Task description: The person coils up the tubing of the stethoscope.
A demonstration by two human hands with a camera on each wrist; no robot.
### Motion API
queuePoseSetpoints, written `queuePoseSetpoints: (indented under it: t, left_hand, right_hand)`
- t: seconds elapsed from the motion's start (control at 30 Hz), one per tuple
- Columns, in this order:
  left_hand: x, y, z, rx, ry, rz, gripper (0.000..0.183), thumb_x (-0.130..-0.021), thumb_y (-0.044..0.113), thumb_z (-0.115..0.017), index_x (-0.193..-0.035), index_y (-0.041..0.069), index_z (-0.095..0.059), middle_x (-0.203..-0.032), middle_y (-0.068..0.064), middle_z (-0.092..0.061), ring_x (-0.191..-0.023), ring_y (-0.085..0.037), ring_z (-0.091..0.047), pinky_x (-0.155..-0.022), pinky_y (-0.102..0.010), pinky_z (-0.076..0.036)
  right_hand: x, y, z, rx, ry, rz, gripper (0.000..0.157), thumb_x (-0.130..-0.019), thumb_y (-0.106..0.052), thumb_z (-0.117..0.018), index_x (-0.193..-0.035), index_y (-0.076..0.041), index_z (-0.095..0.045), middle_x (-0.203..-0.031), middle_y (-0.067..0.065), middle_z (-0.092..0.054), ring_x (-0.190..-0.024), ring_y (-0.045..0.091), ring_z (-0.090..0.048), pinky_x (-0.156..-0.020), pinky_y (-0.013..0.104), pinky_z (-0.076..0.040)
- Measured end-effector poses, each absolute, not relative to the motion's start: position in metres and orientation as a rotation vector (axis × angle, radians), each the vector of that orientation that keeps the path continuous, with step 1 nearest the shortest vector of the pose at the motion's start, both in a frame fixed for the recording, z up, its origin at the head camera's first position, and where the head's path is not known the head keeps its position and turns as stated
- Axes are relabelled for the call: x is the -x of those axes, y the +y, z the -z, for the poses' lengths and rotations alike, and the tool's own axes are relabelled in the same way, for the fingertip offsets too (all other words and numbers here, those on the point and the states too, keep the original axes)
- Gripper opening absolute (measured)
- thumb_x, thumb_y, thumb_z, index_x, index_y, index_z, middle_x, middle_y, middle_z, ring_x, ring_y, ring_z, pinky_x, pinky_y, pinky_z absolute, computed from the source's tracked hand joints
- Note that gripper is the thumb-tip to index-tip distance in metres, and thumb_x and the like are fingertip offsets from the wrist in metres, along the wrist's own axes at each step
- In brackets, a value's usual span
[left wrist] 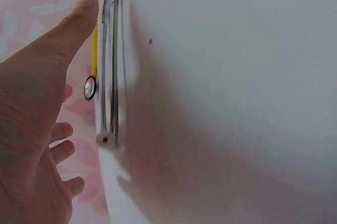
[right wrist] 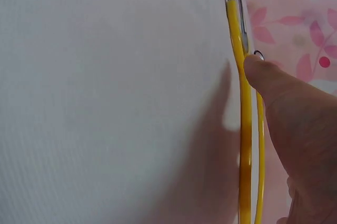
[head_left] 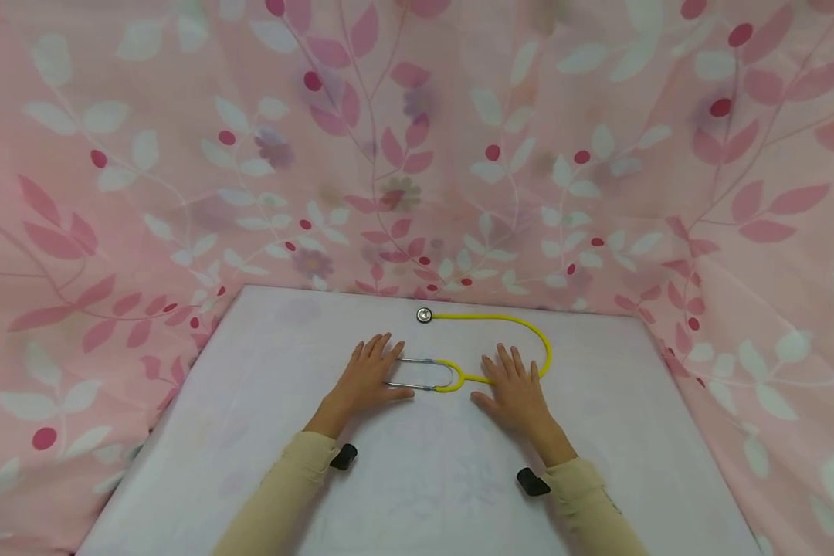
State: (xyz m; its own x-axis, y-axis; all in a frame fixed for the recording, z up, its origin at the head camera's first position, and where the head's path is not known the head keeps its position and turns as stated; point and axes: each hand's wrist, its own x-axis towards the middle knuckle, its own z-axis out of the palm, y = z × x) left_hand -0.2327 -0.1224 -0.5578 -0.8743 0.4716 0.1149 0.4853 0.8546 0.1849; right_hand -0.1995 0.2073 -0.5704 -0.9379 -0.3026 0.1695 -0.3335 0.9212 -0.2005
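— How are the fingers of your left hand?

— Spread apart and nearly straight, thumb stretched out to the side. They have hold of nothing

— And your right hand?

— Much the same: fingers fanned, thumb held away from them, nothing in my grasp

— Where is the stethoscope?

— On the white table, with its fork between my two hands. The pair of metal tubes points to my left, their ends right by that hand. One ear tip shows in the left wrist view, below my thumb

— Do you touch it there?

— I can't tell whether skin meets metal

— What about the yellow tubing?

— It runs from the fork beneath my right fingers, as the head view has it, then loops round on the far side to the round chest piece, near the table's back edge. Whether those fingers rest on it or hang just above, I can't tell either

— What stands around you?

— Pink cloth printed with leaves and berries, behind the table and on both sides. My beige sleeves reach to the wrists
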Motion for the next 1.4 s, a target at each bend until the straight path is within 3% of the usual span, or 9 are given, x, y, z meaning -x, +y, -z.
queuePoseSetpoints:
  t: [0.33,0.5,0.67,0.97,1.2,1.4]
  left_hand:
    - [0.241,-0.101,0.563,0.908,-2.922,0.343,0.089,-0.083,0.061,-0.068,-0.146,0.005,-0.044,-0.135,-0.015,-0.051,-0.128,-0.032,-0.045,-0.11,-0.05,-0.036]
    - [0.242,-0.102,0.565,0.937,-2.913,0.399,0.082,-0.085,0.057,-0.068,-0.145,0.005,-0.047,-0.125,-0.013,-0.054,-0.115,-0.028,-0.049,-0.102,-0.047,-0.043]
    - [0.242,-0.106,0.566,0.977,-2.884,0.433,0.081,-0.085,0.057,-0.068,-0.144,0.005,-0.048,-0.124,-0.01,-0.055,-0.113,-0.024,-0.049,-0.101,-0.043,-0.044]
    - [0.24,-0.119,0.575,1.017,-2.835,0.412,0.079,-0.085,0.059,-0.066,-0.144,0.009,-0.049,-0.125,-0.006,-0.057,-0.113,-0.02,-0.052,-0.099,-0.038,-0.046]
    - [0.239,-0.119,0.573,1.043,-2.701,0.379,0.071,-0.089,0.05,-0.066,-0.144,0.008,-0.049,-0.11,-0.005,-0.06,-0.095,-0.019,-0.055,-0.093,-0.037,-0.049]
    - [0.235,-0.118,0.566,1.03,-2.667,0.466,0.075,-0.088,0.041,-0.071,-0.148,0.007,-0.043,-0.103,-0.006,-0.057,-0.088,-0.02,-0.055,-0.089,-0.037,-0.05]
  right_hand:
    - [0.195,0.186,0.581,-0.533,-2.909,-0.412,0.041,-0.101,-0.032,-0.053,-0.139,-0.016,-0.054,-0.157,0.016,-0.035,-0.149,0.038,-0.025,-0.112,0.07,-0.022]
    - [0.198,0.185,0.582,-0.533,-2.814,-0.41,0.027,-0.098,-0.025,-0.059,-0.122,-0.013,-0.063,-0.149,0.017,-0.046,-0.143,0.036,-0.037,-0.11,0.065,-0.031]
    - [0.203,0.184,0.583,-0.544,-2.669,-0.436,0.013,-0.091,-0.017,-0.069,-0.101,-0.01,-0.065,-0.132,0.017,-0.058,-0.13,0.034,-0.051,-0.101,0.06,-0.04]
    - [0.202,0.181,0.577,-0.515,-2.69,-0.508,0.008,-0.092,-0.014,-0.067,-0.099,-0.01,-0.064,-0.127,0.013,-0.06,-0.124,0.031,-0.054,-0.099,0.056,-0.041]
    - [0.2,0.181,0.564,-0.509,-2.647,-0.543,0.008,-0.09,-0.009,-0.067,-0.098,-0.009,-0.065,-0.123,0.013,-0.062,-0.121,0.032,-0.056,-0.097,0.055,-0.041]
    - [0.199,0.185,0.557,-0.527,-2.607,-0.527,0.012,-0.088,-0.007,-0.07,-0.098,-0.008,-0.066,-0.12,0.013,-0.063,-0.117,0.033,-0.058,-0.094,0.056,-0.042]
